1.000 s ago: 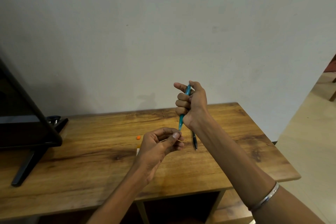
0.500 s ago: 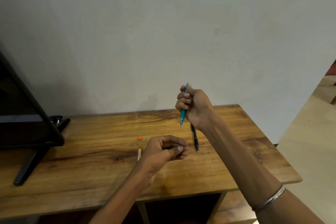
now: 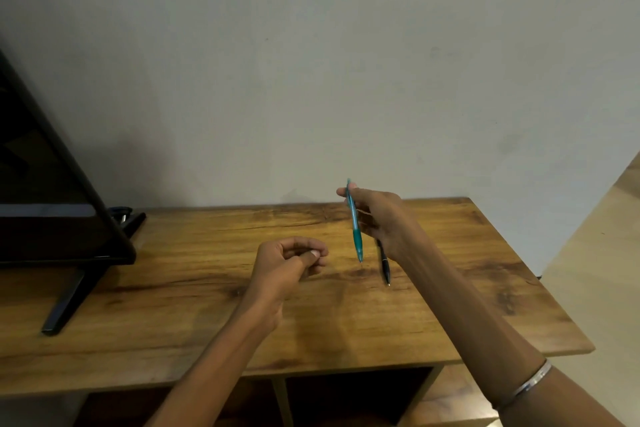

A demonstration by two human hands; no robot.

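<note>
My right hand grips a teal pen near its top, with the tip pointing down just above the wooden table. A black pen lies on the table right beside that tip, partly hidden under my right wrist. My left hand hovers left of the teal pen with its fingers curled and the thumb pressed against the fingertips. Nothing shows between those fingers.
A black TV screen on a slanted stand leg fills the table's left end, with a small dark round object behind it. A plain wall stands close behind. Open shelf compartments lie under the tabletop. The table's right edge drops to the floor.
My right hand has lowered and loosened from a fist round the teal pen; the pen tip has moved away from my left hand. The orange bit and white piece are now hidden.
</note>
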